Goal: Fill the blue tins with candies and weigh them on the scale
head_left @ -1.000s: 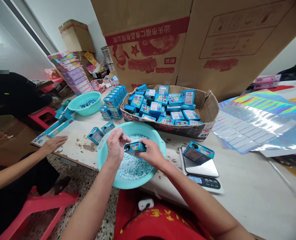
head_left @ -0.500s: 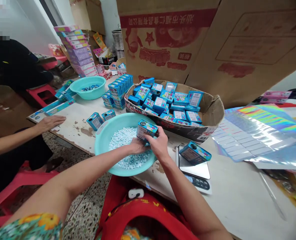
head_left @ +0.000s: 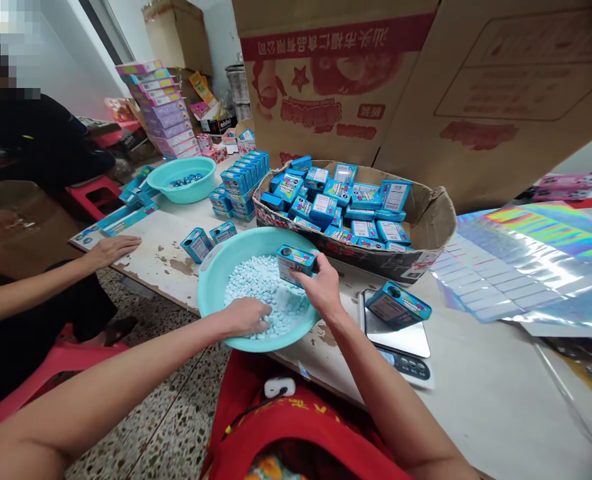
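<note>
A round turquoise basin (head_left: 207, 280) holds a heap of small pale candies (head_left: 246, 277). My left hand (head_left: 246, 317) is low inside the basin, its fingers curled together at the candies, with pale pieces at the fingertips. Above the basin's right side, my right hand (head_left: 321, 283) grips a small blue printed box (head_left: 295, 261) between thumb and fingers. A dark round opening shows on the held box's top. Another blue box (head_left: 399, 305) of this kind rests tilted on a digital scale (head_left: 416, 340) to the right.
Behind the basin, a cut-down carton (head_left: 426, 227) holds many blue boxes. Two blue boxes (head_left: 197, 245) stand left of the basin, near a second turquoise basin (head_left: 159, 180). Another person's hand (head_left: 116, 250) lies on the table's left edge. Shiny holographic sheets (head_left: 521, 267) lie at right.
My left hand has moved from beside the held box down and left into the candies. My right hand keeps the box nearly in place. The view has shifted slightly.
</note>
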A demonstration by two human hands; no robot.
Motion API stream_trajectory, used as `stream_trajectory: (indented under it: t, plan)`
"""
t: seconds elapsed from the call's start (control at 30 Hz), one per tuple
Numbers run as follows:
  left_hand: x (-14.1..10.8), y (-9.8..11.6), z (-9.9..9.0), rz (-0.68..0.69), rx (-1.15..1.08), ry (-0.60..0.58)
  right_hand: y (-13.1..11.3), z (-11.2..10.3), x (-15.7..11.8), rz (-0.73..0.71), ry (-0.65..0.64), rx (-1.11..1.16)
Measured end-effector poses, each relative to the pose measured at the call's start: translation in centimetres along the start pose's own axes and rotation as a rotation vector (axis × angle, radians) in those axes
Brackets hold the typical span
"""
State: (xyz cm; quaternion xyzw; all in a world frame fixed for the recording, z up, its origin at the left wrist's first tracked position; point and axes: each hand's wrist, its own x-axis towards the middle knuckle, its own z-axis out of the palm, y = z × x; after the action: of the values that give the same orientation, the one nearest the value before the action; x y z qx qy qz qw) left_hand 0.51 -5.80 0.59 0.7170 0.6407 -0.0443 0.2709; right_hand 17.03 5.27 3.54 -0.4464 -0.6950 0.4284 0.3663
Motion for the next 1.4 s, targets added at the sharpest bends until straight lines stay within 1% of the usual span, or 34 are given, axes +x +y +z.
stream_trajectory:
  t: [0.07, 0.1, 0.17, 0.23, 0.3, 0.37, 0.43, 0.5, 0.53, 0.63, 0.73, 0.8, 0.87, 1.0, 1.17, 1.27, 1.33, 1.4]
  plan:
    - [0.1, -0.6, -0.2, -0.086, -0.134, 0.141, -0.5, -0.4, -0.5, -0.019, -0.031, 0.022]
    - [0.1, -0.8, -0.5, -0.132, -0.264, 0.215, -0.8, -0.5, -0.8, -0.032, -0.044, 0.013]
    - [-0.3, -0.9, -1.5, -0.234, -0.647, 0.353, -1.1, -0.7, -1.4, -0.054, -0.094, -0.086]
    - [-0.6, -0.4, -2.9, -0.298, -1.101, 0.498, -1.4, -0.5, -1.8, -0.069, -0.177, -0.252]
    - [-0.6, 0.6, -4.2, -0.263, -1.484, 0.674, -1.6, 0.0, -2.1, -0.089, -0.25, -0.385]
    - [-0.2, 1.5, -5.1, -0.171, -1.732, 0.875, -1.9, 0.8, -2.4, -0.121, -0.293, -0.443]
    - [0.5, 2.1, -5.5, -0.127, -1.855, 1.064, -2.1, 1.5, -2.8, -0.154, -0.334, -0.458]
    - [1.2, 2.4, -5.6, -0.129, -1.885, 1.192, -2.3, 2.0, -3.0, -0.177, -0.356, -0.459]
    - [1.5, 2.4, -5.6, -0.13, -1.882, 1.217, -2.4, 2.1, -3.1, -0.188, -0.356, -0.456]
    - [1.8, 2.3, -5.7, -0.097, -1.87, 1.225, -2.5, 2.1, -3.1, -0.2, -0.331, -0.431]
    - [1.9, 2.4, -5.9, -0.044, -1.866, 1.203, -2.5, 2.0, -2.8, -0.184, -0.31, -0.401]
    - [1.9, 2.5, -6.0, -0.038, -1.86, 1.179, -2.4, 2.0, -2.6, -0.166, -0.315, -0.386]
    - [2.0, 2.6, -6.0, -0.087, -1.844, 1.183, -2.3, 2.0, -2.5, -0.156, -0.322, -0.378]
    - [1.9, 2.7, -6.1, -0.194, -1.817, 1.233, -2.5, 1.9, -2.4, -0.146, -0.322, -0.347]
    - [2.4, 2.6, -6.4, -0.222, -1.795, 1.248, -2.7, 1.9, -2.1, -0.176, -0.295, -0.326]
    - [2.5, 2.7, -6.5, -0.246, -1.804, 1.214, -3.0, 1.7, -1.8, -0.145, -0.317, -0.364]
    - [2.4, 2.9, -6.8, -0.199, -1.821, 1.194, -3.3, 1.5, -1.7, -0.168, -0.315, -0.355]
    - [2.4, 3.1, -6.9, -0.139, -1.805, 1.229, -3.6, 1.3, -1.6, -0.204, -0.292, -0.339]
